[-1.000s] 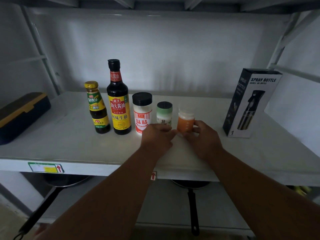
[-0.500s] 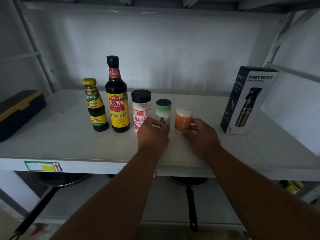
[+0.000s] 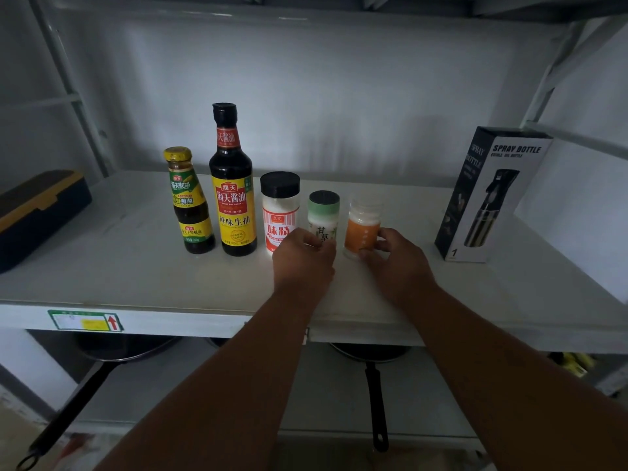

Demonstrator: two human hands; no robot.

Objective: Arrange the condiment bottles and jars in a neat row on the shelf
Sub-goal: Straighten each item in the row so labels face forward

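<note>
Five condiments are standing upright in a row on the white metal shelf (image 3: 136,266): small yellow-capped dark sauce bottle (image 3: 191,202), tall black-capped soy sauce bottle with yellow label (image 3: 233,185), black-lidded white powder jar with red label (image 3: 280,212), green-lidded white jar (image 3: 323,215), clear-lidded orange-labelled jar (image 3: 363,226). Left hand (image 3: 304,263) is resting at the green-lidded jar's base, fingers curled loosely around the front, grip not fully visible; right hand (image 3: 399,263) is pinching the orange jar low between thumb and fingers, likely for nudging both into line without tipping. Black spray bottle box (image 3: 489,195) is sitting well apart on the right, outside the row.
</note>
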